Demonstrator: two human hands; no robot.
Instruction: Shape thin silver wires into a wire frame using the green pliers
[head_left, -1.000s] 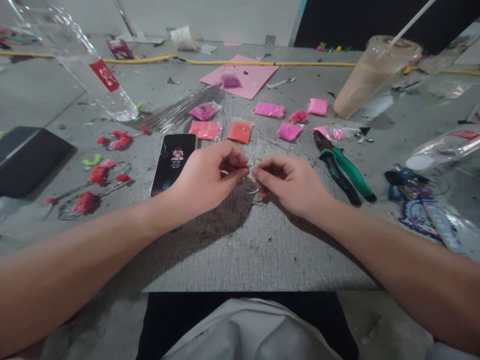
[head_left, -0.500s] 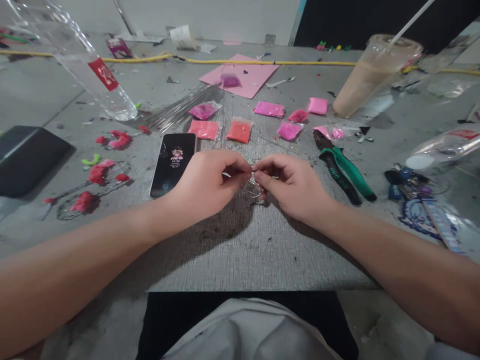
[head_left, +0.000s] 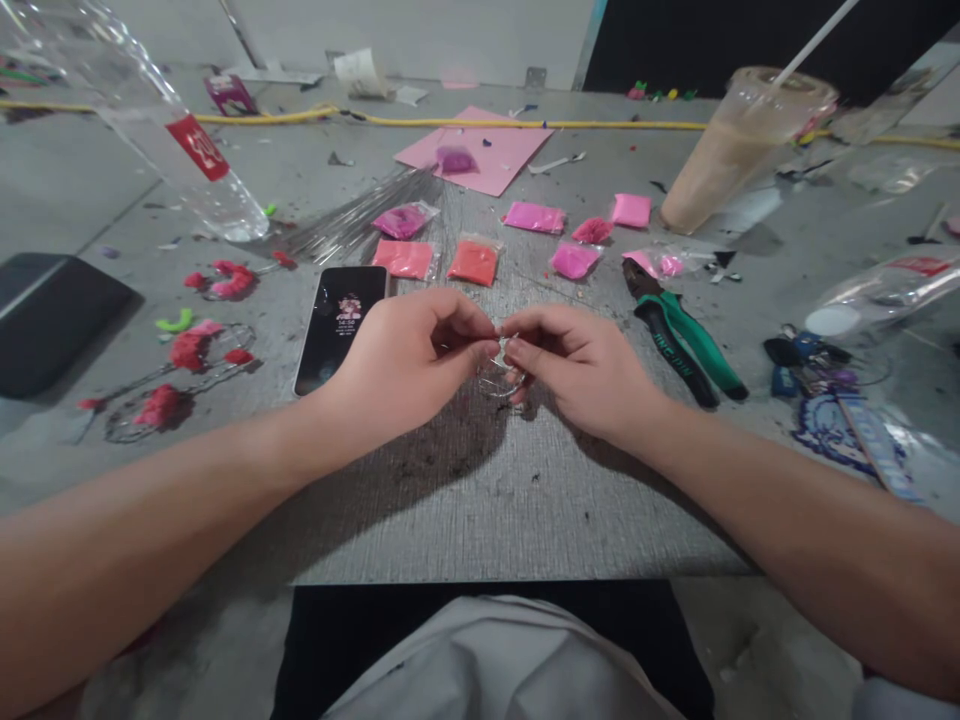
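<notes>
Both of my hands meet over the middle of the grey table [head_left: 480, 500]. My left hand [head_left: 409, 355] and my right hand [head_left: 581, 365] each pinch a thin silver wire piece [head_left: 496, 372], bent into small loops, between thumb and fingers. The loops hang just above the table between the two hands. Much of the wire is hidden by my fingers. A black phone [head_left: 339, 315] with a lit screen lies just left of my left hand. Green-handled pliers [head_left: 686, 335] lie to the right of my right hand.
Several small bags of pink and orange material [head_left: 472, 262] lie behind my hands, with a pink sheet [head_left: 487, 160] farther back. A bundle of straight wires [head_left: 352, 220], a clear bottle [head_left: 161, 140], a drink cup [head_left: 731, 150], red wire flowers [head_left: 187, 350] and keys [head_left: 806, 360] surround the spot.
My hands have stayed together on the wire. The fingers shifted slightly, and the wire loops now hang a little lower between them.
</notes>
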